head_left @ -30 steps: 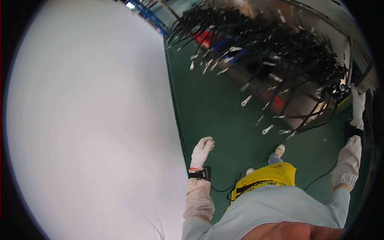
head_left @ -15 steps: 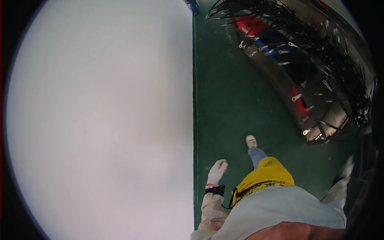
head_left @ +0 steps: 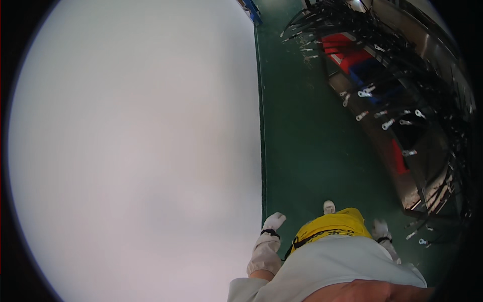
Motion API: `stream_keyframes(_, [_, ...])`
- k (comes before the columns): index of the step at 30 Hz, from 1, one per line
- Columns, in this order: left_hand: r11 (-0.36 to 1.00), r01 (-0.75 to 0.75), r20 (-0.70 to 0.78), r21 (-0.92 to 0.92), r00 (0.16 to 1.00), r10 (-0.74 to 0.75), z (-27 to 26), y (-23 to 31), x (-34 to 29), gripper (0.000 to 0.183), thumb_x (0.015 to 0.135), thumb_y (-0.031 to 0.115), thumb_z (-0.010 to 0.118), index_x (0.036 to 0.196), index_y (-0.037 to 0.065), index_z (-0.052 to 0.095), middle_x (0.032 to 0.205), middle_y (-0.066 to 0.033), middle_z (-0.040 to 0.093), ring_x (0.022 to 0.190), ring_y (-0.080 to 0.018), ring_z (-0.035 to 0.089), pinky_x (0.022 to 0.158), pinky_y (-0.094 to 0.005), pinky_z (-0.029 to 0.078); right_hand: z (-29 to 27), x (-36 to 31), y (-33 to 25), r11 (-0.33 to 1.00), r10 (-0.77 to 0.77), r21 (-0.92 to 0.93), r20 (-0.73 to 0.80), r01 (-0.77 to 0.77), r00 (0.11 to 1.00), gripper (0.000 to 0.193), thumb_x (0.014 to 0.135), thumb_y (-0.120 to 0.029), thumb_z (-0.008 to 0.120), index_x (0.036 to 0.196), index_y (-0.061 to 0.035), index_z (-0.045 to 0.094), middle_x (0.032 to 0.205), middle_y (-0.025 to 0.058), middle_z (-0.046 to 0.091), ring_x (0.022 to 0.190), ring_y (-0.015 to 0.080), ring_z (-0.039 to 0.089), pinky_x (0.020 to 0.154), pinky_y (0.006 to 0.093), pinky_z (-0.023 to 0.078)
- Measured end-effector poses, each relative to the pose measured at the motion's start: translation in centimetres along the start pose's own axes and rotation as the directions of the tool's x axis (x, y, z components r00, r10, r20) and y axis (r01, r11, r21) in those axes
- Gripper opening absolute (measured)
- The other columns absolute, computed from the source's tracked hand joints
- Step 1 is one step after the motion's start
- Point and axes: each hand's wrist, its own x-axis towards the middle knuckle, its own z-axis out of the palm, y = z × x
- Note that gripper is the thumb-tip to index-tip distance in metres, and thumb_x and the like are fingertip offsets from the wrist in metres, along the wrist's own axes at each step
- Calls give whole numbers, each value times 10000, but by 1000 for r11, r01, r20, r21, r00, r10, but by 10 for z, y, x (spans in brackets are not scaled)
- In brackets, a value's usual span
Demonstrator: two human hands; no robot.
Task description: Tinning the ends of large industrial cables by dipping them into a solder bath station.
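My left hand (head_left: 274,220), in a white glove, hangs beside the white wall surface with its fingers curled and nothing visible in them. A dark band circles that wrist above a pale sleeve cover. On the other side of my body, my right hand (head_left: 381,229), also in a pale glove, is smeared by motion, so its fingers cannot be made out. It is nearest to the hanging cable ends. Black cables (head_left: 412,75) with silver ring lugs (head_left: 387,124) hang in a thick row over a metal rack (head_left: 365,121) on the right.
A large white wall or panel (head_left: 136,146) fills the left side. Green floor (head_left: 317,146) runs between it and the rack. Red (head_left: 338,48) and blue bins (head_left: 365,75) sit among the cables. A blue object (head_left: 253,12) stands at the wall's far end. My shoe (head_left: 328,206) shows below.
The cable rack has shifted down and right in the picture, nearer to me. My right hand has come forward into clearer view beside my yellow apron. My visible shoe sits closer to my body.
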Motion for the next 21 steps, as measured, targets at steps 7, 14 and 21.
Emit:
stream_keyframes(7, [802,154,108,-577,988,-112,-149,-5,133,362,850,272,533,1046,-30,569,738,-79,590,615,-145,554,521,-281,432,137,30,-280,965,-258,5,184,262,948,297,841,-258,538,1039,-38,568,748,47,593,613,148,568,545,292,475])
stream_keyframes(14, [870,141,55,-473,990,-130,-327,31,297,347,831,302,531,1013,13,591,753,-86,606,610,-164,573,529,-314,459,249,67,-381,718,-397,-583,104,380,912,361,828,-272,534,1077,-19,598,959,192,630,867,271,619,719,366,503])
stream_keyframes(21, [701,-406,176,587,909,379,-482,274,411,319,763,272,533,928,39,675,967,-232,627,918,-369,612,799,-437,491,214,265,-517,-150,-424,-783,602,603,677,288,872,-275,518,1032,-55,610,1019,126,621,933,260,598,768,380,488])
